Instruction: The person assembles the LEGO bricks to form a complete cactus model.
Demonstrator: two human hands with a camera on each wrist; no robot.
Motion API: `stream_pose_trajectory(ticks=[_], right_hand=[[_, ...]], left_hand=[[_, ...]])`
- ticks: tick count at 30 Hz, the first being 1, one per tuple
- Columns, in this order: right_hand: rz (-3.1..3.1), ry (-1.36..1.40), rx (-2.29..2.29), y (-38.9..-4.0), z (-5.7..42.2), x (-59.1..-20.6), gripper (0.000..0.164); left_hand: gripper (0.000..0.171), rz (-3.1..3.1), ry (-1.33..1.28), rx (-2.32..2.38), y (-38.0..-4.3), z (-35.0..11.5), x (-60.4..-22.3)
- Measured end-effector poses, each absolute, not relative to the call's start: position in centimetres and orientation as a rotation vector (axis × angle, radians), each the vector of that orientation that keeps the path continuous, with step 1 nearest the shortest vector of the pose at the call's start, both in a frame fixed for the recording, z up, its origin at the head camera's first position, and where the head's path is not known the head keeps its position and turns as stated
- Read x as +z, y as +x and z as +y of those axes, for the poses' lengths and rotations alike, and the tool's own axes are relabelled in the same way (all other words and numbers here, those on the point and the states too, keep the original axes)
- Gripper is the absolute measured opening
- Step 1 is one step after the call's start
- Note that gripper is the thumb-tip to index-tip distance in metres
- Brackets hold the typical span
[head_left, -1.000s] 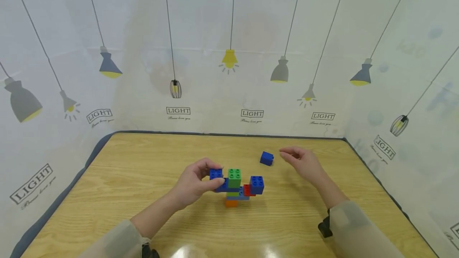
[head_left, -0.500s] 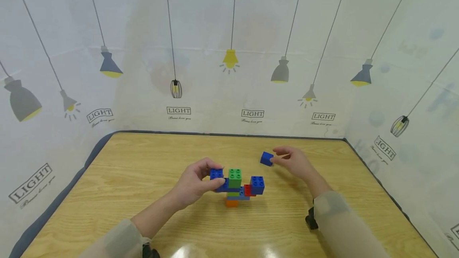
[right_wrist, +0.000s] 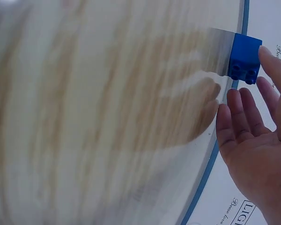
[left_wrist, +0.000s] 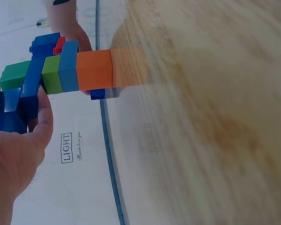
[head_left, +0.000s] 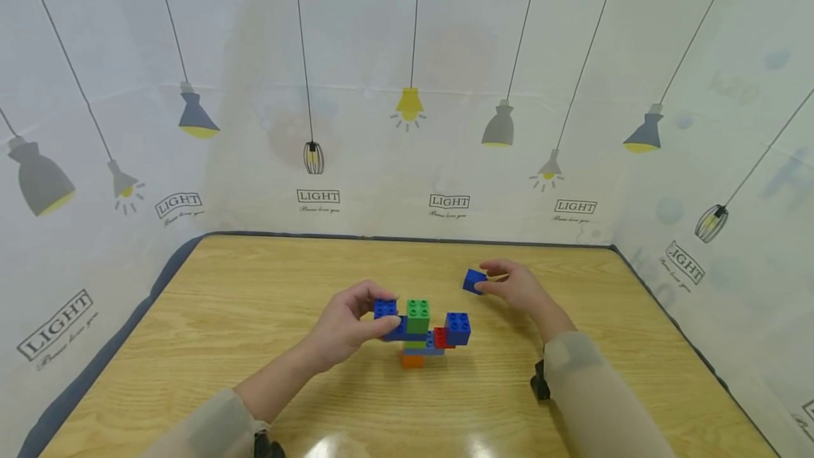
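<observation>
My left hand (head_left: 346, 324) holds a standing stack of toy building bricks by the blue brick (head_left: 385, 308) at its left end, thumb in front. On the stack's long blue layer sits a green brick (head_left: 417, 315); a red brick (head_left: 441, 337) and another blue brick (head_left: 458, 329) stick out to the right. An orange brick (left_wrist: 93, 70) forms the foot and stands on the table. Beyond the stack, a loose blue brick (right_wrist: 245, 57) rests on the table, its studs facing sideways. The thumb and index finger of my right hand (head_left: 518, 288) are at its right side, other fingers loosely extended.
The wooden table (head_left: 286, 387) has a shiny top that reflects the bricks and hands. Its far edge meets a pale wall covering (head_left: 356, 119) printed with hanging lamps. Black camera straps (head_left: 540, 382) show at the wrists.
My right hand has moved left from beside the loose blue brick to touch it. The left hand and the stack have stayed in place.
</observation>
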State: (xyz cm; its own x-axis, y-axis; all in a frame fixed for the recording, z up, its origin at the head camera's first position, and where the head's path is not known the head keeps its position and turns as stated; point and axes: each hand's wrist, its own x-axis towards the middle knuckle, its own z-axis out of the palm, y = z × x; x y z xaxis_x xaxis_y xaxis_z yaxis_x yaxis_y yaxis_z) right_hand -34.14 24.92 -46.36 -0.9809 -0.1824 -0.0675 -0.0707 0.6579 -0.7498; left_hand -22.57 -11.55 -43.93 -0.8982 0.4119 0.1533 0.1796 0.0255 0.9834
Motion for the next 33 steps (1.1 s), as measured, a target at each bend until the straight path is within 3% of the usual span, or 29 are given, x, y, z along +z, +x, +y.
stream_pose_trajectory(ticks=[33], right_hand=[[2.756, -0.158, -1.202, -34.25, 24.88, -46.9, 0.047]], left_hand=[[0.031, 2.113, 0.615, 1.979, -22.59, -11.63, -43.86]])
